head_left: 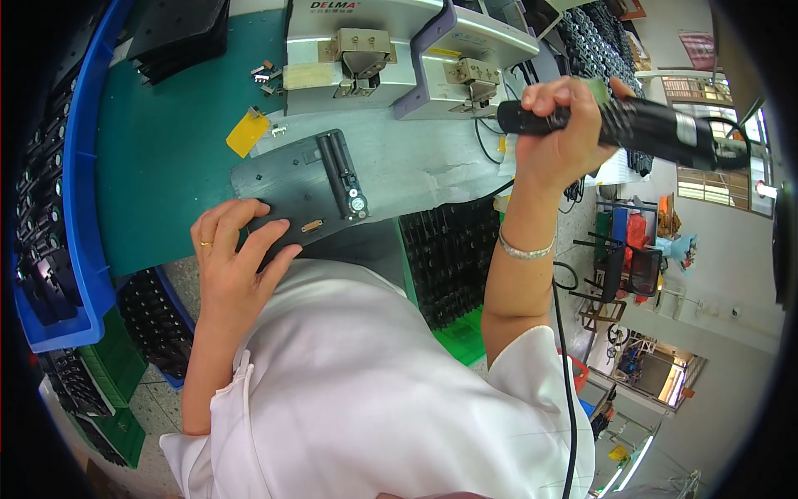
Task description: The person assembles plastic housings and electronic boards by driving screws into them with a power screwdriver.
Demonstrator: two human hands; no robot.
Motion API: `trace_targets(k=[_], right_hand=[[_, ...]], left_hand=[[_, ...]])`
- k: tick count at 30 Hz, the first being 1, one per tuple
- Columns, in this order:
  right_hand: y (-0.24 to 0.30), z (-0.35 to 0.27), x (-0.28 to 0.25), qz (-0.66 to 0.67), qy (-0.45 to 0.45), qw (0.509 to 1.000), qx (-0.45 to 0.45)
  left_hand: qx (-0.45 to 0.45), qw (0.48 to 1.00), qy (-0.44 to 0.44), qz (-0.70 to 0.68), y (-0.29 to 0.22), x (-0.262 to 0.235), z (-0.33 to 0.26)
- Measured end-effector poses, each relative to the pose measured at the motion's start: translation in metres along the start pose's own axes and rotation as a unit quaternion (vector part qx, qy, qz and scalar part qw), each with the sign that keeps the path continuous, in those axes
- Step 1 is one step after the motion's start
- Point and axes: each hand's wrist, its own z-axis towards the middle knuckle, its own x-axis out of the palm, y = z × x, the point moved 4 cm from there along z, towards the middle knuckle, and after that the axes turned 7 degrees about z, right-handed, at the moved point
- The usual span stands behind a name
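My right hand (569, 133) is raised at the upper right, its fingers wrapped round a black cylindrical power tool that looks like an electric screwdriver (661, 133). A cord leaves the tool's thick right end; its other end points left, toward the silver machines. On the bench lies a flat dark grey plastic panel (287, 179) with a raised tube-like ridge along its right side. Round silver parts sit at the ridge's near end, and a small gold-coloured connector (312, 226) at the panel's near edge. My left hand (241, 249) rests on the panel's near left edge, fingers spread.
Two silver machines (349, 21) with metal front fittings stand behind the panel. A yellow slip (248, 131) and small loose parts (266, 76) lie nearby. A blue bin (83, 150) of black parts is at left; a green crate (465, 333) stands below the bench edge.
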Motion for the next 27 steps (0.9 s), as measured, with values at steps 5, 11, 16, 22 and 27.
trace_targets(k=[5,11,16,22,27], right_hand=[[0.009,-0.044,0.032,0.181,-0.024,0.976,0.120],[-0.007,-0.102,0.069,0.171,0.071,0.964,0.189],[-0.022,-0.123,0.073,0.134,0.121,0.963,0.199],[-0.027,-0.129,0.079,0.103,0.134,0.965,0.202],[-0.033,-0.135,0.080,0.123,0.125,0.964,0.198]], left_hand=[[0.008,1.000,-0.012,-0.009,0.003,0.007,-0.001],[0.044,0.999,-0.005,-0.004,-0.002,0.020,0.002],[0.038,0.999,0.002,0.000,-0.001,0.024,-0.001],[0.039,0.999,0.007,0.000,-0.001,0.025,-0.003],[0.037,0.999,0.000,0.005,0.001,0.026,-0.006]])
